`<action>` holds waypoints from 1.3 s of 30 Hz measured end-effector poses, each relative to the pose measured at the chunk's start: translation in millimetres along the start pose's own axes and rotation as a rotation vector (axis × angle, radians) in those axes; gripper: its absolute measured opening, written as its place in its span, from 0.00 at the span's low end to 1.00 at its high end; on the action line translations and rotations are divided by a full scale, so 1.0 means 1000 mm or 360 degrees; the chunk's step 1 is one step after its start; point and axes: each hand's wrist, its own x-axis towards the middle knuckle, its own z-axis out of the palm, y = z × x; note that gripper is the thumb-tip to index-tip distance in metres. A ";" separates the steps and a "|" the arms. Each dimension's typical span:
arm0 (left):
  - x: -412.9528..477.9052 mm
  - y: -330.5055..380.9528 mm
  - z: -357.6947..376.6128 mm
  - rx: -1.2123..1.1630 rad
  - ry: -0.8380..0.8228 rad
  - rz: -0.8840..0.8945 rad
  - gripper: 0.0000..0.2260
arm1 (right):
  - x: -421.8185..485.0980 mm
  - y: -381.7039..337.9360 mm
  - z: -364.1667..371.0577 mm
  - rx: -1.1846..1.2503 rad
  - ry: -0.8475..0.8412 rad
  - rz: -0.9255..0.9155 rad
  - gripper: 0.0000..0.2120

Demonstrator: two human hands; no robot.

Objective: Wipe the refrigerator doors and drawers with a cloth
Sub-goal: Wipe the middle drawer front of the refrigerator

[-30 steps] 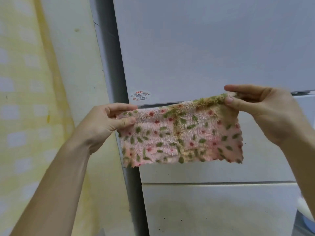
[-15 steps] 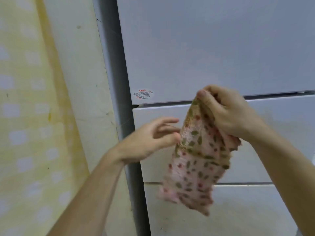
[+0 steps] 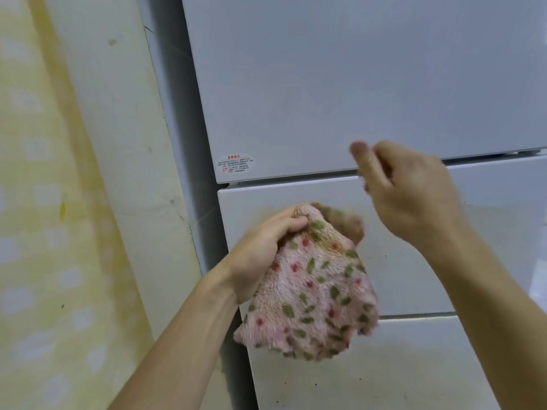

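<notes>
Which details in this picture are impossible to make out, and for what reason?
Head view:
1. Text of the sticker on the upper door: too small to read.
2. Finger pose of the right hand: smeared by motion blur.
3. Fingers of the left hand: hidden behind the cloth it grips.
4. Rest of the lower drawer: cut off by the bottom edge.
</notes>
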 end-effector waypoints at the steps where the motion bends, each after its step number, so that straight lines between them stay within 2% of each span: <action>1: -0.002 0.002 -0.003 -0.0035 0.0003 0.0024 0.13 | -0.011 0.001 -0.005 -0.0072 -0.0116 0.0118 0.41; 3: -0.004 0.006 -0.008 -0.0126 0.0027 0.0071 0.12 | -0.033 0.004 -0.007 -0.0015 -0.0646 0.0391 0.52; 5: -0.005 0.009 -0.012 -0.0151 0.0088 0.0117 0.12 | -0.049 0.007 -0.002 0.0264 -0.1133 0.0581 0.56; 7: -0.005 0.012 -0.016 -0.0110 0.0188 0.0155 0.13 | -0.056 0.010 0.009 0.0545 -0.1270 0.0663 0.57; 9: -0.006 0.016 -0.017 -0.0007 0.0277 0.0168 0.14 | -0.060 0.010 0.016 0.0902 -0.1270 0.0799 0.57; 10: -0.007 0.018 -0.018 0.0086 0.0327 0.0168 0.15 | -0.060 0.008 0.018 0.1085 -0.1231 0.0859 0.54; 12: -0.010 0.022 -0.019 0.0282 0.0421 0.0150 0.12 | -0.055 0.002 0.021 0.1333 -0.1023 0.0906 0.40; 13: -0.011 0.024 -0.020 0.0359 0.0454 0.0141 0.10 | -0.053 0.000 0.023 0.1399 -0.0869 0.0927 0.36; 16: -0.013 0.029 -0.020 0.0483 0.0579 0.0159 0.10 | -0.049 -0.006 0.027 0.1382 -0.0454 0.0930 0.37; 18: -0.014 0.028 -0.021 0.0512 0.0651 0.0222 0.13 | -0.045 -0.010 0.028 0.1296 -0.0303 0.0862 0.39; 21: -0.019 0.029 -0.025 0.0561 0.0583 0.0339 0.16 | -0.042 -0.009 0.024 0.1333 -0.0412 0.0667 0.38; 23: -0.023 0.034 -0.029 0.0569 0.0448 0.0369 0.17 | -0.042 -0.008 0.020 0.1299 -0.0498 0.0539 0.29; 25: -0.026 0.040 -0.034 0.0707 0.0381 0.0348 0.15 | -0.040 -0.008 0.019 0.1093 -0.0422 0.0433 0.16; 27: -0.028 0.042 -0.038 0.1012 0.0415 0.0355 0.10 | -0.039 -0.007 0.019 0.0760 -0.0322 0.0328 0.08; 29: -0.029 0.042 -0.039 0.1236 0.0552 0.0391 0.04 | -0.036 -0.006 0.018 0.0441 -0.0291 0.0227 0.06; 30: -0.028 0.041 -0.039 0.1282 0.0637 0.0426 0.02 | -0.035 -0.007 0.016 0.0402 -0.0334 0.0204 0.06; 31: -0.027 0.039 -0.037 0.1312 0.0746 0.0479 0.02 | -0.034 -0.007 0.014 0.0486 -0.0420 0.0204 0.09; 33: -0.023 0.032 -0.028 0.1383 0.1029 0.0620 0.06 | -0.038 -0.014 0.015 0.0921 -0.0593 0.0269 0.16; 35: -0.017 0.021 -0.016 0.1509 0.1236 0.0715 0.12 | -0.046 -0.026 0.021 0.1350 -0.0708 0.0317 0.18; 36: -0.015 0.014 -0.010 0.1488 0.1212 0.0670 0.14 | -0.050 -0.031 0.025 0.1561 -0.0744 0.0339 0.18; 37: -0.012 0.010 -0.006 0.1290 0.1108 0.0562 0.14 | -0.055 -0.036 0.030 0.1716 -0.0762 0.0353 0.18; 38: -0.011 0.008 -0.004 0.0944 0.0945 0.0439 0.13 | -0.059 -0.038 0.034 0.1734 -0.0744 0.0323 0.17; 39: -0.012 0.008 -0.001 0.0545 0.0746 0.0296 0.11 | -0.061 -0.038 0.037 0.1592 -0.0680 0.0226 0.15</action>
